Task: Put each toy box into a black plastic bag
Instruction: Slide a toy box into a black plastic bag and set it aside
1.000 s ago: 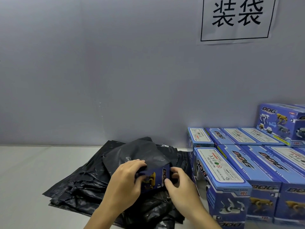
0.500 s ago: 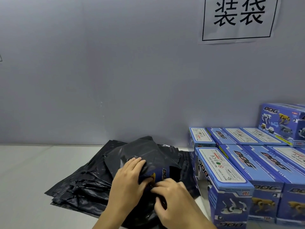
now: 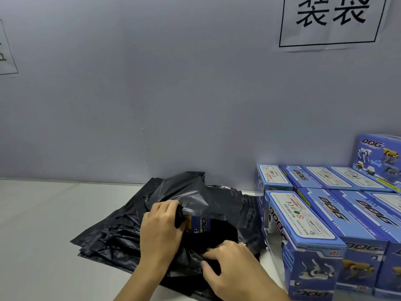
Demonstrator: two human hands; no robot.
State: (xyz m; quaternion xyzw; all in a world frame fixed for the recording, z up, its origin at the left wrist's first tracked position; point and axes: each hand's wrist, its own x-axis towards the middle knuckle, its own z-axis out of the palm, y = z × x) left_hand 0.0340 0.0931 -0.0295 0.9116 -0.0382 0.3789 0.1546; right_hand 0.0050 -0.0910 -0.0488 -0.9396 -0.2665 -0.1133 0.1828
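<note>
A blue toy box [image 3: 198, 224] lies mostly inside a black plastic bag [image 3: 208, 200], with only its end face showing through the bag's mouth. My left hand [image 3: 160, 231] grips the upper lip of the bag beside the box. My right hand [image 3: 230, 263] pinches the lower lip of the bag in front of the box. The bagged box rests on a flat stack of black bags [image 3: 112, 233].
Several blue toy boxes [image 3: 301, 224] stand packed together on the right, one more stacked at the far right [image 3: 379, 157]. A grey wall [image 3: 152, 94] rises just behind the white table [image 3: 39, 224]. A paper sign [image 3: 329, 20] hangs on the wall.
The bag has slid further over the box, which now shows only its end. My right hand left the box and dropped to the bag's lower lip.
</note>
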